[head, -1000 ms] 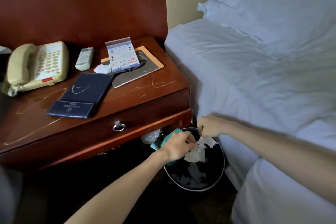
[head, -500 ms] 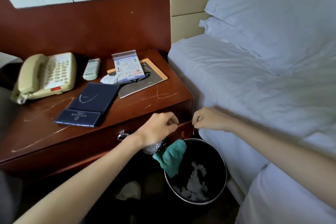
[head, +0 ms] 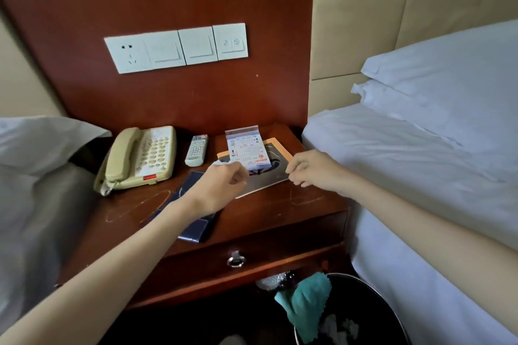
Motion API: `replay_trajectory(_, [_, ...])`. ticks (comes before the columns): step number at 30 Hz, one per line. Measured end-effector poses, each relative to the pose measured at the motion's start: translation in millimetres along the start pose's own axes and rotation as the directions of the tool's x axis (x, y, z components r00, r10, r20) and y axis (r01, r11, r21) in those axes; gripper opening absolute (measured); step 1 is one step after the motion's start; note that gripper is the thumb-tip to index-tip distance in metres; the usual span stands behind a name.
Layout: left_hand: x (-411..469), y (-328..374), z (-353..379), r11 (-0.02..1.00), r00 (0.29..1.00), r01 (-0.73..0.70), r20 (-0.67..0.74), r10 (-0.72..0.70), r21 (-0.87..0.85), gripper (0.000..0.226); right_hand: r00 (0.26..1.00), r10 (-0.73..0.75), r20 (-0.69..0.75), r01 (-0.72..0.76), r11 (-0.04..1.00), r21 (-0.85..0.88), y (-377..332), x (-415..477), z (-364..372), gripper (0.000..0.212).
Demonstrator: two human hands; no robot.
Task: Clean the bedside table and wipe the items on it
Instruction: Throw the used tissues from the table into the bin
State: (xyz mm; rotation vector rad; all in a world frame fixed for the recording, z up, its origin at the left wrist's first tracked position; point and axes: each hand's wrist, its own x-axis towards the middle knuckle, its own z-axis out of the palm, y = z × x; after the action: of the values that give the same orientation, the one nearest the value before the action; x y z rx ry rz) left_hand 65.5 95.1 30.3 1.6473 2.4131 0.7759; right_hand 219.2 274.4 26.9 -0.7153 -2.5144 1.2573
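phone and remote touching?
Apart. Head view shows a strip of bare table between the phone and the remote.

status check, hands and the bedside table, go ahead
Left hand and right hand curled over red-brown wooden bedside table, grip unclear. Teal wiping cloth draped on black round bin below. Clear plastic packet between hands.

Telephone (head: 140,157), remote (head: 196,150) — seemingly narrow gap between

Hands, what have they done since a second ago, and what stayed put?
Both let white tissue drop into the bin, then rose: the left hand and right hand now hover over the bedside table by the packet. The phone, remote, folder and the teal cloth on the bin's rim stayed.
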Motion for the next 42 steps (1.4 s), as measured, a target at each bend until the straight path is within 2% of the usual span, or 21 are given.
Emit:
replay_trajectory(6, [3,-57,-20,0.987,0.986,0.158,-0.06,-0.156,0.031,0.014,0.992,-0.122,-0.032,0.115,0.978,-0.172,-26,62,40,0.014])
replay_trajectory(8, [2,-74,-22,0.981,0.98,0.19,-0.068,-0.187,0.039,0.016,0.985,-0.168,-0.03,0.158,0.964,-0.213,-32,82,58,0.022])
replay_trajectory(11, [-1,-97,-20,0.979,0.979,0.197,-0.072,-0.192,0.062,0.018,0.984,-0.173,0.029,0.175,0.957,-0.23,-39,109,88,0.036])
replay_trajectory(14, [-6,-112,-15,0.977,0.979,0.196,-0.079,-0.189,0.086,0.022,0.982,-0.167,0.091,0.188,0.923,-0.335,-42,131,114,0.047])
replay_trajectory(17, [-8,-120,-12,0.981,0.981,0.179,-0.094,-0.172,0.078,0.022,0.974,-0.185,0.129,0.224,0.859,-0.461,-44,146,130,0.045])
replay_trajectory(19, [-9,-122,-11,0.983,0.982,0.169,-0.1,-0.161,0.07,0.022,0.971,-0.206,0.118,0.237,0.843,-0.482,-45,151,138,0.038])
replay_trajectory(26, [-13,-120,-11,0.982,0.983,0.168,-0.082,-0.161,0.085,0.024,0.968,-0.252,0.013,0.231,0.862,-0.45,-42,158,146,0.021])
replay_trajectory(32, [-18,-112,-14,0.981,0.984,0.166,-0.085,-0.157,0.104,0.025,0.978,-0.197,-0.074,0.171,0.948,-0.268,-47,148,136,0.029])
replay_trajectory(35, [-23,-101,-13,0.984,0.984,0.156,-0.101,-0.147,0.086,0.024,0.971,-0.21,-0.112,0.187,0.965,-0.185,-51,131,117,0.029])
replay_trajectory(42, [-27,-56,2,0.998,0.989,0.058,-0.141,-0.052,0.038,0.023,0.965,-0.242,-0.099,0.224,0.961,-0.159,-53,57,64,0.022])
